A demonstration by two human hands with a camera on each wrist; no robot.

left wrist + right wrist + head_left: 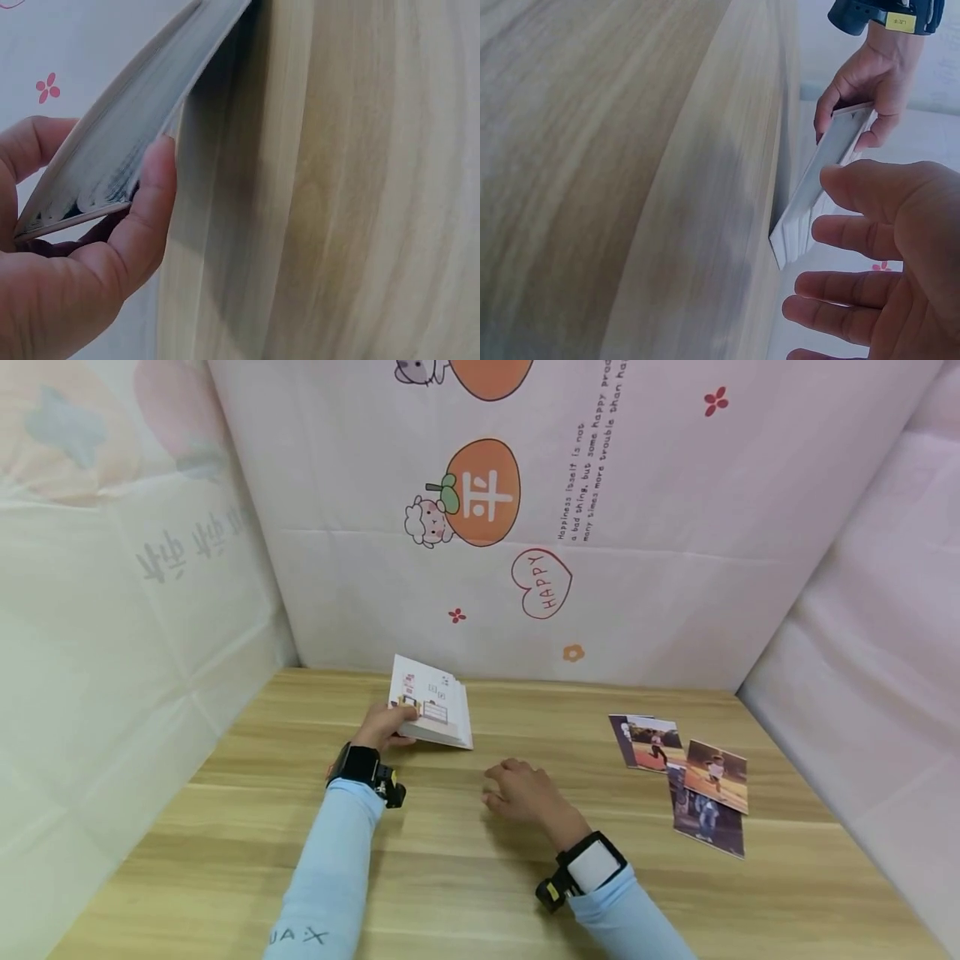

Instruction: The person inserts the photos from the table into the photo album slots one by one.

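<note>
My left hand (pixel 385 727) grips a small white photo album (pixel 431 703) by its left side, near the back of the table. The cover carries a cartoon print, and the album leans with its lower right corner down at the wood. In the left wrist view, the fingers and thumb wrap both sides of the thick edge (pixel 127 135). My right hand (pixel 528 793) hovers over the table to the right of the album, holding nothing. Its fingers (pixel 847 289) are spread and relaxed in the right wrist view, the thumb overlapping the album (pixel 817 180) there.
Several photos lie on the right of the wooden table (pixel 450 877): an upper pair (pixel 655 745) and a lower pair, where a running-figure photo (pixel 716 777) overlaps a darker one (pixel 705 827). A printed cloth (pixel 360 602) hangs behind, with white cloth at both sides.
</note>
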